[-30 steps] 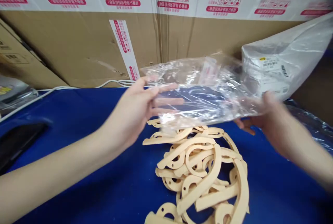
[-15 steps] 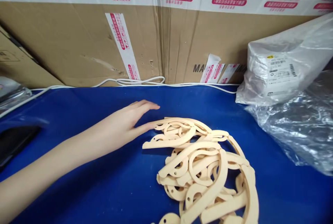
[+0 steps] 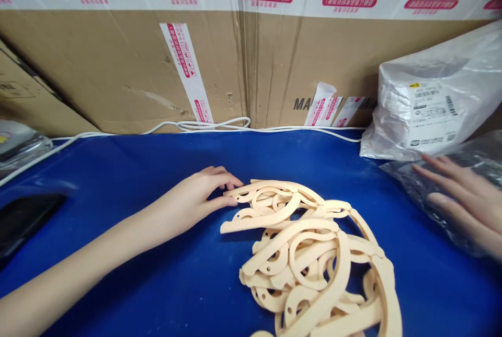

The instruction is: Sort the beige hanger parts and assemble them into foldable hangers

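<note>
Many flat cream gaskets lie in a tangled pile in the lower middle of the frame, on the blue tabletop. The left hand reaches in from the lower left, and its fingertips touch the top left edge of the pile. Its grip is loose, with fingers apart and nothing held. At the right edge, the right hand rests flat on a crinkly clear plastic bag, its grip open too. The gaskets look thin, light and bendy, and they are hooked into each other. It seems best to pinch one by a wide outer band and lift it slowly. A cardboard box stands behind.
</note>
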Tool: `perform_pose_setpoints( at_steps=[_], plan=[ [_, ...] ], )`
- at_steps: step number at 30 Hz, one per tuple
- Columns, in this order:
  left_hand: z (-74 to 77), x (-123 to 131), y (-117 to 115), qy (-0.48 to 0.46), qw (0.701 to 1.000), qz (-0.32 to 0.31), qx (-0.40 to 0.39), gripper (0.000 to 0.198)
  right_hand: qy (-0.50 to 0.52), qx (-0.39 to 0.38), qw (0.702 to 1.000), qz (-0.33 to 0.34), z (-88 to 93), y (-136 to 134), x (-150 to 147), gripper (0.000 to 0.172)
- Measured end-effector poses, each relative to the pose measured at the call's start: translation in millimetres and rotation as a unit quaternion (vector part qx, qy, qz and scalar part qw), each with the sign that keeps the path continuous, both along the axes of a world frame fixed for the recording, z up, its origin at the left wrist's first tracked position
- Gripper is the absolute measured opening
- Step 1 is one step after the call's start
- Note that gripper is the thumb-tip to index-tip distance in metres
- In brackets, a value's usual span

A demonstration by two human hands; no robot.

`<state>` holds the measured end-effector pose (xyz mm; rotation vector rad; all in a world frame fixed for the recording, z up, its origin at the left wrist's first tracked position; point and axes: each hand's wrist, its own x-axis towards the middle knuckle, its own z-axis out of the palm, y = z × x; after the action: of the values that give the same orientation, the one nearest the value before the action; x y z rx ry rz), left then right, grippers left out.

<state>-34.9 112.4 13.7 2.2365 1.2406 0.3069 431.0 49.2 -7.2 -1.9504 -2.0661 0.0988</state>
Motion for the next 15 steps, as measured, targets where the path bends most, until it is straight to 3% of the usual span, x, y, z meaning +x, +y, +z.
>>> perform_pose_setpoints(
  at_steps=[1,3,5,8,10,12,15],
  plan=[
    [1.2,0,0,-0.028,0.999,0.007,-0.043,0.03,-0.006,-0.014,0.999,0.034,-12.0,4,1,0.066],
    [4.2,0,1,-0.091,0.986,0.035,-0.133,0.03,0.004,-0.042,0.999,0.012,-28.9,11,3,0.066],
    [8.2,2,0,-0.164,0.959,0.088,-0.212,0.028,-0.004,-0.045,0.999,-0.011,-31.3,16,-1,0.069],
    [16.6,11,0,-0.286,0.891,0.202,-0.287,0.016,-0.075,0.081,0.994,-0.017,-7.5,21,-30,0.068],
    [23.2,20,2,-0.357,0.853,0.251,-0.287,0.008,-0.08,0.158,0.983,0.044,18.0,26,-65,0.051],
    [30.1,33,7,-0.404,0.842,0.258,-0.248,0.005,0.009,0.146,0.98,0.132,42.3,35,-107,0.038],
    [39.7,53,20,-0.452,0.845,0.223,-0.181,0.006,0.193,0.07,0.953,0.223,67.0,62,-167,0.043]
  ],
)
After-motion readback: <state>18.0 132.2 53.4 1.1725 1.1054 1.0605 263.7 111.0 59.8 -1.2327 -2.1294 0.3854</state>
